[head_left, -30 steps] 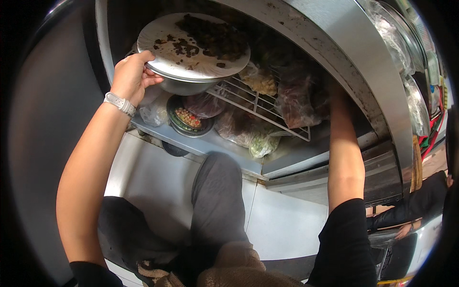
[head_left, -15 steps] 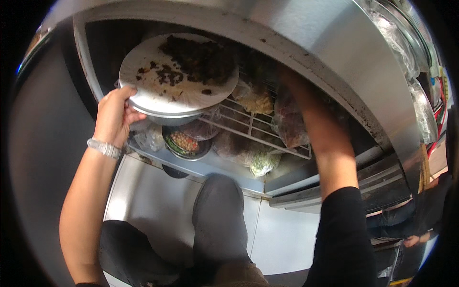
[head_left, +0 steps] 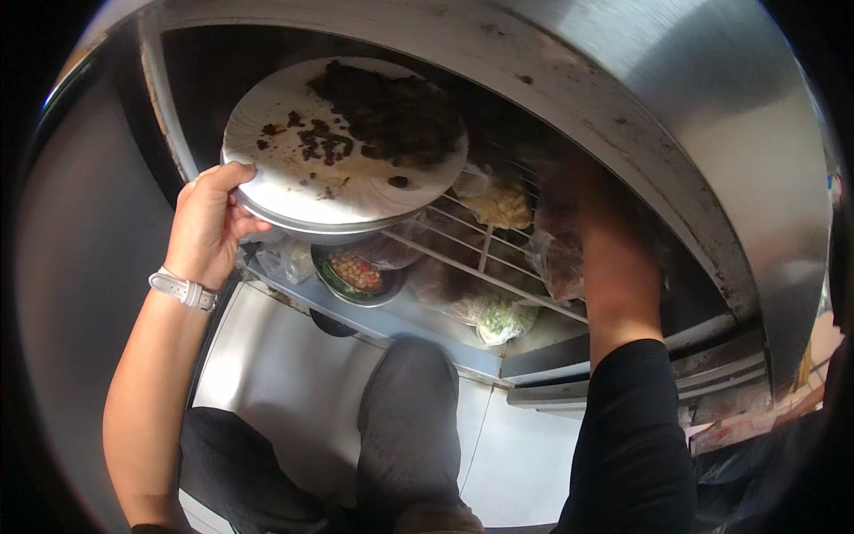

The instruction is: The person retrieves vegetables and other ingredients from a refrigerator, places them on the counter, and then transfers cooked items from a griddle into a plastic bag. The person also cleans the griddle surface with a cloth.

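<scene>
My left hand (head_left: 213, 214) grips the near left edge of a white plate (head_left: 276, 182), thumb on top of the rim and fingers curled beneath. Dark, crumbly food (head_left: 391, 116) lies on the plate's far right half, with bits scattered across the rest. Under the plate shows the side of a metal bowl (head_left: 325, 233), close to my fingers. My right forearm (head_left: 623, 276) reaches deep into the refrigerator, past a clear bag of reddish-brown food (head_left: 558, 254). The hand itself is lost in shadow, so its fingers and anything in them are hidden.
A white wire shelf (head_left: 485, 249) carries a bag of pale yellow food (head_left: 503, 205). Below it stand a bowl of beans and greens (head_left: 356, 271) and a bag of chopped green vegetable (head_left: 505, 320). The curved metal frame (head_left: 605, 80) borders the opening; white floor tiles (head_left: 525, 454) lie below.
The view has shifted slightly, and the plate sits a little further right in it. My right arm is still inside the refrigerator, and my left hand keeps its hold on the plate.
</scene>
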`<control>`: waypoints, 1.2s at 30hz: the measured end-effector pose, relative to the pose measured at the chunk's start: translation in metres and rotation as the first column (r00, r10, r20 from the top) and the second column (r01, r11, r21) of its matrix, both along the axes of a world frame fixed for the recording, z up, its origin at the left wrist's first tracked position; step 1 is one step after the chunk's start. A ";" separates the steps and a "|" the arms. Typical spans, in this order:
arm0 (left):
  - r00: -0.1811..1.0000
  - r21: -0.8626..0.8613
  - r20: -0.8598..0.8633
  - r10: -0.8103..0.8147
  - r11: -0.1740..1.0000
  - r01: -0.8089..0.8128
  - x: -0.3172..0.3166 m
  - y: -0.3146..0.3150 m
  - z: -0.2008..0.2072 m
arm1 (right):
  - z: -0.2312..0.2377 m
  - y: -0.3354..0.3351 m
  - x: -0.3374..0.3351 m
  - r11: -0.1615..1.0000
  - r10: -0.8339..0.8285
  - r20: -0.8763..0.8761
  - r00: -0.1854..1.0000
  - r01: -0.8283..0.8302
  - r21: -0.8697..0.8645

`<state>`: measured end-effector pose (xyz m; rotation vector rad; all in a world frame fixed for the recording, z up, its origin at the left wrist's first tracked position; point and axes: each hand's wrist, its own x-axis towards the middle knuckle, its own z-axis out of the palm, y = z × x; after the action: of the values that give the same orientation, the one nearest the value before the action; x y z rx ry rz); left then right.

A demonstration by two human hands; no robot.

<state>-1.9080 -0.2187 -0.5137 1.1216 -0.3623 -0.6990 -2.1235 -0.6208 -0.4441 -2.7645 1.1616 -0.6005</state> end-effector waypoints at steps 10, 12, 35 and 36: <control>1.000 0.016 -0.011 0.006 1.000 -0.006 -0.004 0.000 0.004 | -0.027 -0.021 -0.010 0.981 -0.195 -0.180 0.964 0.193 -0.027; 1.000 0.011 0.010 -0.003 1.000 0.003 0.000 0.002 0.003 | -0.029 -0.020 -0.009 0.980 -0.199 -0.179 0.964 0.196 -0.033; 0.999 0.038 0.010 0.049 0.998 -0.049 0.003 0.004 -0.003 | -0.013 0.074 -0.082 0.968 -0.069 0.105 0.992 0.041 0.249; 0.999 0.030 0.006 0.043 0.999 -0.043 0.001 0.001 -0.002 | -0.012 0.078 -0.094 0.960 -0.094 0.128 0.987 0.056 0.274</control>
<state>-1.9067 -0.2176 -0.5160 1.1570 -0.3319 -0.6659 -2.2175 -0.5425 -0.4564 -2.4204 1.2214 -0.5847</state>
